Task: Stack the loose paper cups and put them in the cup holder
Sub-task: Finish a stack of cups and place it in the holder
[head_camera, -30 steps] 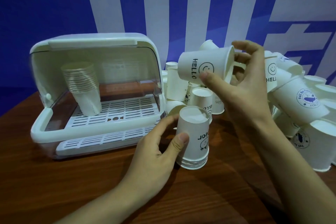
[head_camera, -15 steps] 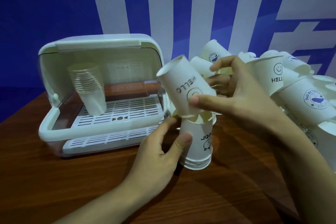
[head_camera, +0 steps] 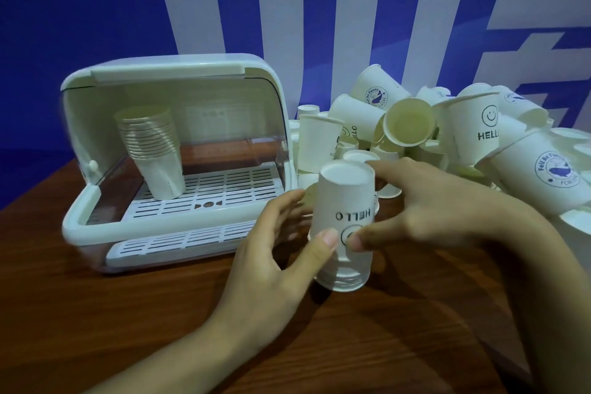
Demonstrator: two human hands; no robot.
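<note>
Now cup stack (head_camera: 343,227) upright, mouth-down.

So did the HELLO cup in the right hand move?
Yes. The HELLO cup came down from above the pile of loose cups and now sits upside down on the stack on the table.

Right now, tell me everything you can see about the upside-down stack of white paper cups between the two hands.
The upside-down stack of white paper cups stands on the brown wooden table, in front of the white plastic cup holder. Its top cup shows a flat base upward and an inverted HELLO print with a smiley. Several nested rims crowd the bottom. The left hand grips its side, thumb in front; the right hand pinches the top cup.
</note>
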